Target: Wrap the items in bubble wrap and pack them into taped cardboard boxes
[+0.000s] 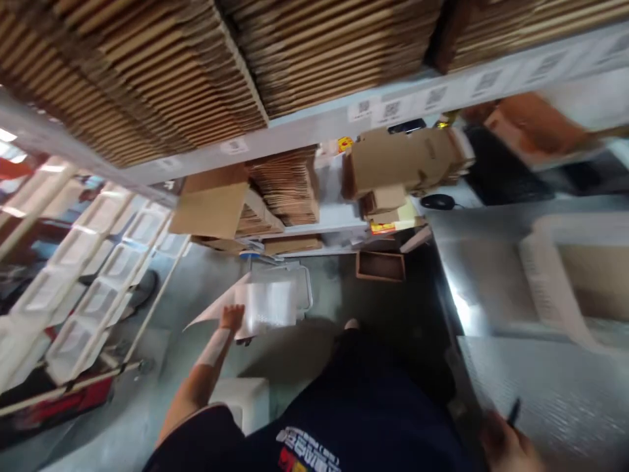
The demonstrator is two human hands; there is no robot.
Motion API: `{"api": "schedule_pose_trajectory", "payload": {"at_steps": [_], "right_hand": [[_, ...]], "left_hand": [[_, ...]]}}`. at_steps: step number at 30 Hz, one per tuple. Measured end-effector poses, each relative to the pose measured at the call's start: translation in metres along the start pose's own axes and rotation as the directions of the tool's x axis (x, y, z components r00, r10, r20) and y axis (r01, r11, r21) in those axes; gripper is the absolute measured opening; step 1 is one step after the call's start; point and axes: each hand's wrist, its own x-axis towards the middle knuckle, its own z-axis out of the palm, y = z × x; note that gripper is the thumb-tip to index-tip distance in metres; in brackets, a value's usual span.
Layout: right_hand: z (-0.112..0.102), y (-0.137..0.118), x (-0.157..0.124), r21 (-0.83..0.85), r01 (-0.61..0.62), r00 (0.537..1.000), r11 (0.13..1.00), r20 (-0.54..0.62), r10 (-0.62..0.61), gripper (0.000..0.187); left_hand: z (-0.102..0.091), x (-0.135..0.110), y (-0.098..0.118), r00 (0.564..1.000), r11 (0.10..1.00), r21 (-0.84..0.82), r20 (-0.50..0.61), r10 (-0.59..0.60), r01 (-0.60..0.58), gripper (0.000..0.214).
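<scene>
My left hand (230,318) is stretched down and out to the left, closed on a sheet of paper or thin plastic (255,308) that hangs over the floor. A white band wraps that wrist. My right hand (506,446) is at the lower right edge, blurred, with a dark pen (514,413) sticking up from its closed fingers beside the metal table (540,380). My dark shirt fills the bottom middle.
Shelves ahead hold stacks of flat cardboard (289,183) and folded boxes (403,160). A white basket (565,275) with cardboard in it sits on the table at right. A cart of white crates (93,275) stands at left. A small open box (381,265) lies on the floor.
</scene>
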Motion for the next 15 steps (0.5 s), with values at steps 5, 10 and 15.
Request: {"api": "schedule_pose_trajectory", "payload": {"at_steps": [5,10,15], "right_hand": [[-0.057,-0.063,-0.027,0.322,-0.081,0.992,0.943,-0.065,0.107,0.038],[-0.193,-0.111,-0.076,0.459,0.019,0.985,0.888,0.145,-0.096,0.044],[-0.292,-0.066,-0.105,0.360,-0.033,0.993,0.932,-0.093,0.071,0.044]], "left_hand": [[0.118,0.055,0.181,0.823,0.867,-0.137,0.271,0.499,-0.480,0.063],[0.154,0.033,0.383,0.300,0.431,-0.472,0.329,0.896,-0.769,0.118],[0.134,0.004,0.478,-0.008,0.316,-0.669,0.434,0.901,-0.673,0.067]]}}
